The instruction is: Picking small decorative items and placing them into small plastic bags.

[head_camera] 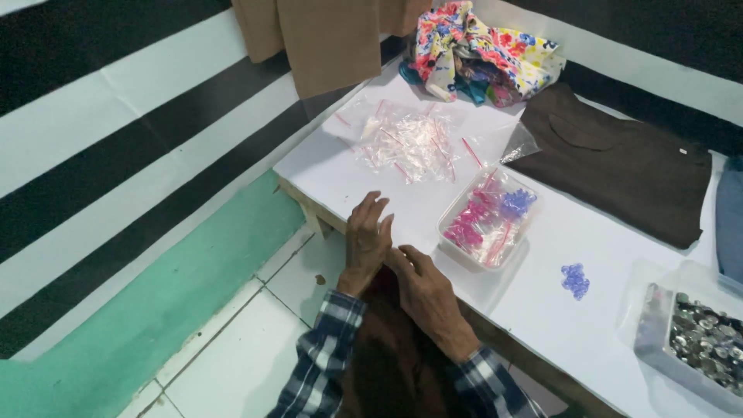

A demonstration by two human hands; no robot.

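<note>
- Brown cloth (387,364) lies bunched below the desk edge, between the two forearms, and both hands sit at its upper end, right where it meets the white desk (604,325).
- Left hand (367,240) rests above the cloth with its fingers stretched and slightly spread over the desk edge; whether it grips any cloth cannot be told.
- Right hand (430,298) lies just beside it, fingers curled inward toward the left hand, knuckles up; its grip on the cloth is hidden, so I cannot tell.
- Just right of the hands stands a clear plastic tub (489,220) holding small bags of pink and blue beads.
- Beyond the hands lies a heap of empty little clear bags (410,143).
- A small cluster of blue beads (575,280) sits loose on the desk, near the tub.
- A dark brown garment (619,166) lies flat farther back, with a flowered cloth bundle (480,54) behind it.
- At the right edge sits a tray of silvery buttons (704,340).
- Both forearms, in blue plaid sleeves (325,364), rise from the lower edge and converge at the desk's rim.
</note>
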